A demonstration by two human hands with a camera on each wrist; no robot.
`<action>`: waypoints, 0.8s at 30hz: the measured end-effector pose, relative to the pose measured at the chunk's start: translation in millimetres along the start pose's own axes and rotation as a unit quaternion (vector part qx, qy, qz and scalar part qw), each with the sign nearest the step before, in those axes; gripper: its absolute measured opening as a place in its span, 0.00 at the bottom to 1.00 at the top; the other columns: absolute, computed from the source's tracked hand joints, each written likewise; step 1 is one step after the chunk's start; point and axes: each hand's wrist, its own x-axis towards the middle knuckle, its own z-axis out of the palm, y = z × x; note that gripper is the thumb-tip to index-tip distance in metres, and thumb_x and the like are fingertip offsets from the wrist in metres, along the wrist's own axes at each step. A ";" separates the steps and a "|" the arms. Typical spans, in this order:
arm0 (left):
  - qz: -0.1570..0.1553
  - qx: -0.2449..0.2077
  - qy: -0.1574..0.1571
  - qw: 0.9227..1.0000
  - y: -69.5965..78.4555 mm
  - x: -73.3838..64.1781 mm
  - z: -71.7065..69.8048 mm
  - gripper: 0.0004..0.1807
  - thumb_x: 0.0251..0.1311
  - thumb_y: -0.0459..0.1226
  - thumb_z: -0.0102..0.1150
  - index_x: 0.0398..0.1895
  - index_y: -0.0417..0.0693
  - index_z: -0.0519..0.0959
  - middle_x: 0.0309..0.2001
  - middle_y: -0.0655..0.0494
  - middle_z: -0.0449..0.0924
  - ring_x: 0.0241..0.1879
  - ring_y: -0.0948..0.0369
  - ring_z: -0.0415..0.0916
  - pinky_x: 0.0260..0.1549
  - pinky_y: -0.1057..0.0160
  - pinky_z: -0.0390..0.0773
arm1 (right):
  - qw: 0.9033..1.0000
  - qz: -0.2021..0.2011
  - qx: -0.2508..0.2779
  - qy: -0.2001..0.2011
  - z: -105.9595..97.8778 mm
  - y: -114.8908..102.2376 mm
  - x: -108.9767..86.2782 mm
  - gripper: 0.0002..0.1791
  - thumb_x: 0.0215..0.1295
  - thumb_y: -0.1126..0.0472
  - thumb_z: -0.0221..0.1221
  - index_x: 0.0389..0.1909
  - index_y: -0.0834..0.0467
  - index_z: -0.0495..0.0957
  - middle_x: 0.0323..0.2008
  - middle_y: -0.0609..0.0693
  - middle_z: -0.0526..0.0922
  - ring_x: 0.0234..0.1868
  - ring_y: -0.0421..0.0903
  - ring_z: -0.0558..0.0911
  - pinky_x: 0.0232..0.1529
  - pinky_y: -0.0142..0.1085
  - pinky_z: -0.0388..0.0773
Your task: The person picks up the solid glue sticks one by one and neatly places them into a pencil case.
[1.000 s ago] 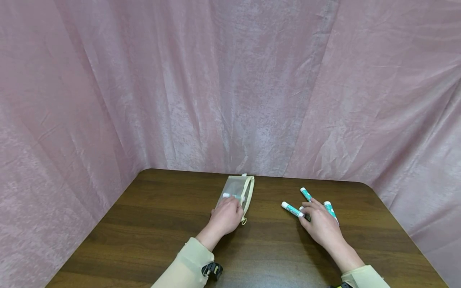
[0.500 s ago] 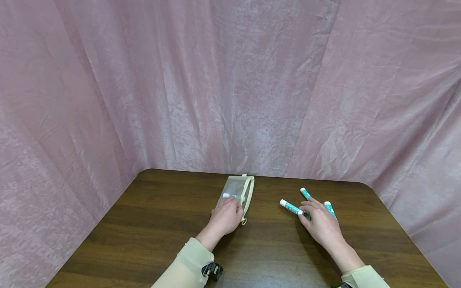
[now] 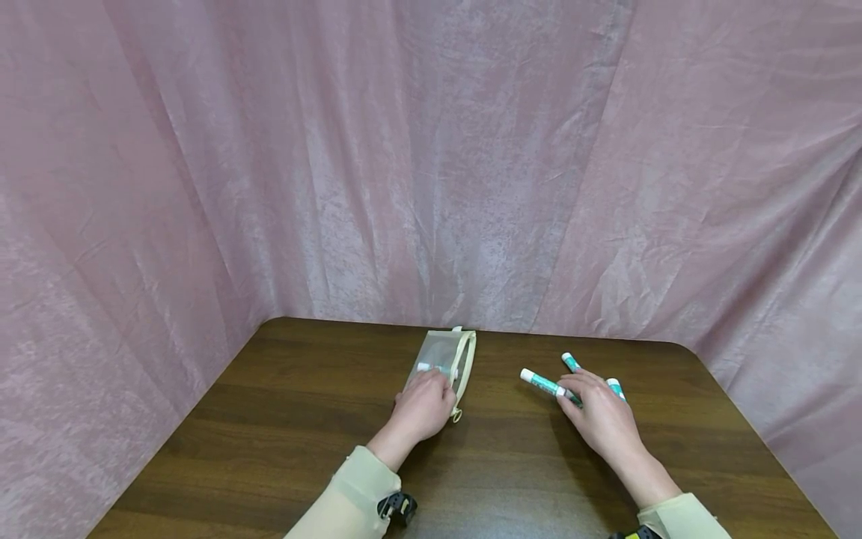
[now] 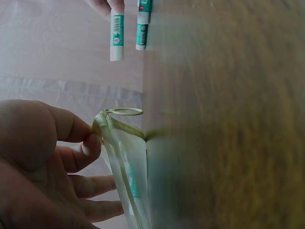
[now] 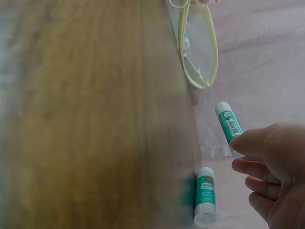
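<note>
My left hand (image 3: 424, 404) pinches the near corner of a see-through zipper pouch (image 3: 438, 346) between thumb and index finger. The pouch's cream zipper edge (image 5: 215, 47) gapes apart on its right side, and a white-capped glue stick (image 3: 423, 367) shows through the pouch wall. To the right, my right hand (image 3: 599, 419) holds a green and white glue stick (image 3: 539, 382) by one end, between thumb and index finger. In the right wrist view that stick (image 5: 228, 123) is raised, its free end toward the pouch. Two more glue sticks, one farther back (image 3: 571, 362) and one right (image 3: 616, 388), lie beside this hand.
The brown wooden table (image 3: 303, 419) has rounded far corners. Pink velvet curtain (image 3: 471, 187) hangs behind it and along both sides. A small ring pull (image 4: 125, 111) sticks out from the pouch's near zipper end.
The glue stick in my right hand has shifted slightly left and away from me, and its tilt has changed a little. My left hand and the pouch have stayed in place.
</note>
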 end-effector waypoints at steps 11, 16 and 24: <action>-0.002 -0.002 0.001 1.000 0.6 0.0 -0.6 0.12 0.73 0.35 0.55 0.28 0.50 0.76 0.42 0.54 0.80 0.55 0.48 0.79 0.46 0.26 0.79 | 1.000 -0.006 -0.009 0.005 -8.9 -4.5 13.0 0.05 0.71 0.63 0.72 0.44 0.53 0.90 0.64 0.63 0.86 0.69 0.65 0.82 0.57 0.78 0.75; -0.004 -0.001 -0.001 1.000 1.1 -0.2 -0.5 0.11 0.73 0.35 0.56 0.29 0.50 0.76 0.43 0.53 0.80 0.55 0.47 0.79 0.46 0.25 0.79 | 0.999 -0.026 -0.013 0.016 -10.7 -3.8 18.8 0.05 0.69 0.64 0.74 0.44 0.55 0.91 0.61 0.65 0.87 0.66 0.66 0.84 0.50 0.67 0.83; -0.003 0.001 0.003 1.000 0.7 0.1 0.5 0.11 0.73 0.35 0.56 0.28 0.49 0.76 0.42 0.53 0.80 0.54 0.48 0.78 0.46 0.26 0.79 | 0.999 -0.031 -0.026 0.008 -11.7 -5.4 28.3 0.08 0.70 0.63 0.74 0.48 0.57 0.92 0.59 0.64 0.88 0.63 0.64 0.86 0.50 0.63 0.85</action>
